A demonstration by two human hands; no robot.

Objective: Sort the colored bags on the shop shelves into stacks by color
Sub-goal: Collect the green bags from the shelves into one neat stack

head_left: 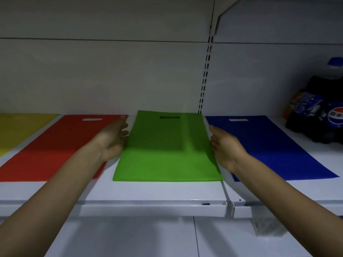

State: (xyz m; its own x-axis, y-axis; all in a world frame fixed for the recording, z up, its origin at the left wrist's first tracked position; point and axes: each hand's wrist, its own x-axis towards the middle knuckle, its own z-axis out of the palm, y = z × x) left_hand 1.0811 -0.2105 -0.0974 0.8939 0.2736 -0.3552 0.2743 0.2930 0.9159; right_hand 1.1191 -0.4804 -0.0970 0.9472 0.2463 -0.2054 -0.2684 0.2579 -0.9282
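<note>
Here the left hand [113, 141] and right hand [226, 147] flank the green stack [167, 154]; both grips open, straight fingers touching its edges.

At my far right stands a pack of Pepsi bottles [322, 117]; a slotted upright [205, 75] runs up the back wall [111, 71].

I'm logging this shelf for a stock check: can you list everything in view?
yellow bags: one pile, yellow, far left, partly cut off
red bags: one pile, red, left of green
green bags: one stack, green, centre
blue bags: one pile, blue, right of green
cola bottles: several, dark with blue labels, far right
shelf: white, beneath the bags
slotted upright: one, white, back wall
left hand: fingers straight, against the green stack's left edge
right hand: fingers straight, at its right edge
</note>
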